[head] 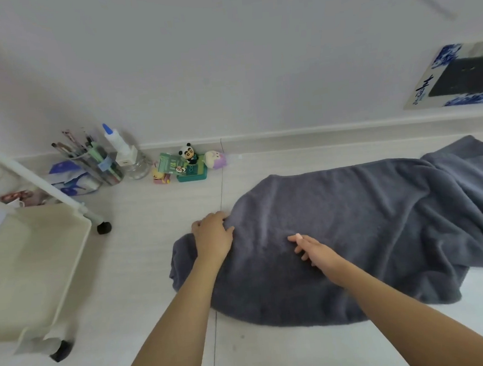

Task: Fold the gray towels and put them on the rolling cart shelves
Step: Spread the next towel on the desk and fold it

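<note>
- Floor (142, 247) of pale tile meets the wall's baseboard at the far edge; a bare strip runs between cart and towel.
- Gray towel (352, 232) lies spread on the floor, right part rumpled, left edge rolled under.
- Rolling cart (35, 268) stands left of the towel, well apart.
- Left hand (212, 236) rests on the towel's left end, fingers curled into the cloth.
- Right hand (313, 249) lies flat on the towel, fingers loosely spread, holding nothing.
</note>
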Demonstrator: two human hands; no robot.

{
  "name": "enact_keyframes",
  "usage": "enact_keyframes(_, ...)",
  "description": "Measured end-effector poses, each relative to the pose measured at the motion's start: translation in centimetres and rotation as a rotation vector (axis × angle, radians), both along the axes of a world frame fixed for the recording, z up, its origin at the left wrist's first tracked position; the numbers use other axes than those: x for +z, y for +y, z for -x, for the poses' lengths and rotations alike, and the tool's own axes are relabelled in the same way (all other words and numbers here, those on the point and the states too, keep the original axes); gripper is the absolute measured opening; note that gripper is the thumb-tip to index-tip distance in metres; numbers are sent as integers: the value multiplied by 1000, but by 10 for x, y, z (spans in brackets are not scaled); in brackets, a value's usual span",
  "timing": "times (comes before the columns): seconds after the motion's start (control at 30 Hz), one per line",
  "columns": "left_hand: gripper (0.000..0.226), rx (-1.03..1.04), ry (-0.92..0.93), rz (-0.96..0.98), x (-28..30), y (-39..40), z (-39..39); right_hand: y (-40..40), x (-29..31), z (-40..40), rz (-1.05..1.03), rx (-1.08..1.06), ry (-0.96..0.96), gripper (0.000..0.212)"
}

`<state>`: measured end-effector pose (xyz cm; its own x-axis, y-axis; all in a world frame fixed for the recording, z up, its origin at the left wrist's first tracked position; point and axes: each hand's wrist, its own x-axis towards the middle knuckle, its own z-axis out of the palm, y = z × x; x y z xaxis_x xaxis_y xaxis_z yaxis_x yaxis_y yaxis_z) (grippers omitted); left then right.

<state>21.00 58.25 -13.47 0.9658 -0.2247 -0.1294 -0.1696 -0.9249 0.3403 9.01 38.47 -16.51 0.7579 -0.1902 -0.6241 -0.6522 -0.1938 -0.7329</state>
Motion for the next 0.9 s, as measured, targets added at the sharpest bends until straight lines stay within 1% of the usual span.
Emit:
enact_keyframes(0.03, 16, -55, -7, 81, 9, -1, 6, -2, -2, 1, -15, -20, -7, 40)
enact_keyframes(0.07, 16, -128, 48, 139, 19, -2, 16, -3, -3, 1, -34, -43, -17, 40)
enact_keyframes(0.1, 20, -206, 172, 164, 28, -3, 25, -3, -3, 1, -58, -71, -30, 41)
enact_keyframes(0.17, 28, -327, 472, 154, 36, -8, 41, -3, -3, 1, -113, -133, -48, 42)
enact_keyframes(0.2, 24, -345, 537, 151, 33, -10, 46, -2, -2, 2, -133, -157, -56, 42)
enact_keyframes(0.23, 21, -338, 524, 169, 28, -13, 48, -2, -1, 2, -148, -175, -65, 41)
enact_keyframes(0.3, 25, -245, 380, 209, 17, -18, 48, 0, 0, 3, -153, -187, -82, 40)
enact_keyframes(0.33, 22, -177, 322, 193, 12, -20, 48, 0, 0, 3, -151, -185, -84, 41)
enact_keyframes(0.37, 24, -121, 283, 172, 8, -21, 48, 0, 0, 3, -144, -182, -82, 41)
enact_keyframes(0.43, 36, -54, 294, 122, -3, -24, 50, 1, 1, 3, -123, -178, -80, 42)
enact_keyframes(0.47, 37, -34, 316, 122, -6, -25, 52, 1, 1, 4, -115, -179, -77, 43)
enact_keyframes(0.57, 21, 79, 347, 244, -12, -24, 51, 2, 3, 5, -109, -181, -75, 43)
enact_keyframes(0.63, 20, 144, 356, 305, -7, -18, 45, 1, 0, 5, -116, -174, -69, 45)
enact_keyframes(0.7, 19, 192, 317, 331, 8, -9, 33, -1, -3, 5, -134, -177, -67, 44)
enact_keyframes(0.77, 15, 215, 183, 279, 27, 1, 16, -3, -6, 5, -148, -174, -70, 38)
enact_keyframes(0.83, 11, 239, -18, 225, 50, 10, -2, -3, -8, 4, -142, -157, -71, 36)
enact_keyframes(0.9, 20, 255, -151, 237, 68, 15, -18, -2, -11, 3, -123, -139, -70, 36)
